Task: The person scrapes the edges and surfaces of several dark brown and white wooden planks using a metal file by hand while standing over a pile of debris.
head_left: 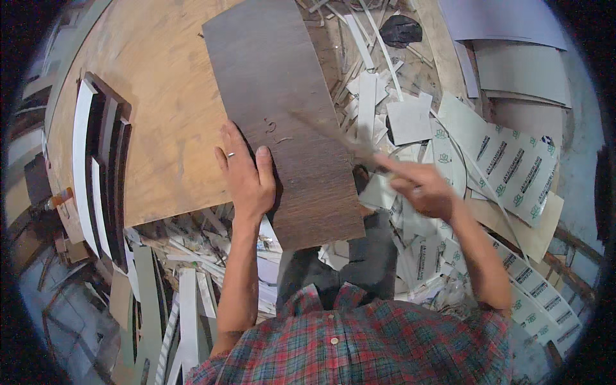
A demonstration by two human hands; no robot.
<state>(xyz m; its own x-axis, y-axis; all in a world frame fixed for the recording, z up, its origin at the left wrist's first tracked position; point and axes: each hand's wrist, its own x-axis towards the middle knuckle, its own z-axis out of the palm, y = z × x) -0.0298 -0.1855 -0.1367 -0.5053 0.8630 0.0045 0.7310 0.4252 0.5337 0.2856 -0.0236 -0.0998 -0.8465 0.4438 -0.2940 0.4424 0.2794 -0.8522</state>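
A dark brown wood-grain board [289, 186] lies lengthwise in front of me, its near end reaching past the table edge. Two short dark marks are on its face. My left hand [249, 170] lies along the board's left edge, fingers stretched out and the thumb resting on its surface. A ring shows on one finger. In my right hand [423, 186], at the board's right edge, is a long thin hand tool [327, 131]. Its narrow end points left across the board. Motion smears it, so I cannot tell its exact kind.
The board rests on a light wooden table [160, 135]. Curved stacked strips [102, 173], white and dark, stand at its left. Offcuts [369, 102] and a black crumpled bag [400, 31] litter the right side. Printed white sheets [513, 167] lie farther right; long scraps [186, 321] lean below left.
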